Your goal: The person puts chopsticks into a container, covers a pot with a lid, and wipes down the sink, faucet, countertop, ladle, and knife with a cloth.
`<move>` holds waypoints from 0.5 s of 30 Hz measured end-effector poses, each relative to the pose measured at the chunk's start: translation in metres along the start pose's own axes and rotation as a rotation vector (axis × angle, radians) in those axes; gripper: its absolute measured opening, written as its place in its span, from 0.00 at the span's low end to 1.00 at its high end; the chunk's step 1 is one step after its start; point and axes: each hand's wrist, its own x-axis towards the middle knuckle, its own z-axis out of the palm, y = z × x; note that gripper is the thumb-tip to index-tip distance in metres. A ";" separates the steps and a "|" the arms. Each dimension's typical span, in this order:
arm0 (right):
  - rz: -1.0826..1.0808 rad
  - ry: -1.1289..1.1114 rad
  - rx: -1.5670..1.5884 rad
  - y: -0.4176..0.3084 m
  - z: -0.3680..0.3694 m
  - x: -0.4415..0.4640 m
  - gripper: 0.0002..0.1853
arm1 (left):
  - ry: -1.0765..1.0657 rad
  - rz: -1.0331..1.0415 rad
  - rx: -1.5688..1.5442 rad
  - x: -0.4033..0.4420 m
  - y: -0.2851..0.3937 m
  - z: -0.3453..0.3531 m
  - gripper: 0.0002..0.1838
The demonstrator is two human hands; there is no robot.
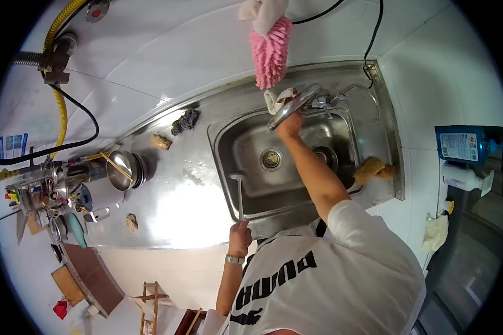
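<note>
My left hand (pixel 240 239) is closed round the handle of a metal ladle (pixel 240 195) at the sink's front left edge. The ladle's head is over the left side of the steel sink (pixel 251 196). My right hand (pixel 289 125) reaches across the sink to its back edge, partly hidden behind the curved faucet spout (pixel 297 107). Its fingers are closed on a pale, crumpled cloth (pixel 274 103). A pink fluffy duster or towel (pixel 270 58) hangs just above that cloth.
Dark scouring wool (pixel 185 121) and small sponges (pixel 161 142) lie on the steel counter (pixel 190 223). Stacked metal bowls (pixel 123 169) stand left. Brown sponges (pixel 371 170) sit right of the sink, near a blue bottle (pixel 459 146) and a white bottle (pixel 459 177).
</note>
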 end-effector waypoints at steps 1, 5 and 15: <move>-0.044 0.130 -0.038 -0.008 0.012 0.000 0.24 | -0.001 -0.002 0.001 -0.004 0.001 -0.002 0.13; -0.214 0.195 0.038 -0.039 0.078 -0.007 0.24 | 0.022 0.004 0.004 -0.011 -0.002 -0.016 0.13; -0.620 -0.390 -0.135 -0.049 0.075 -0.018 0.23 | 0.028 0.024 -0.039 -0.005 0.001 -0.035 0.13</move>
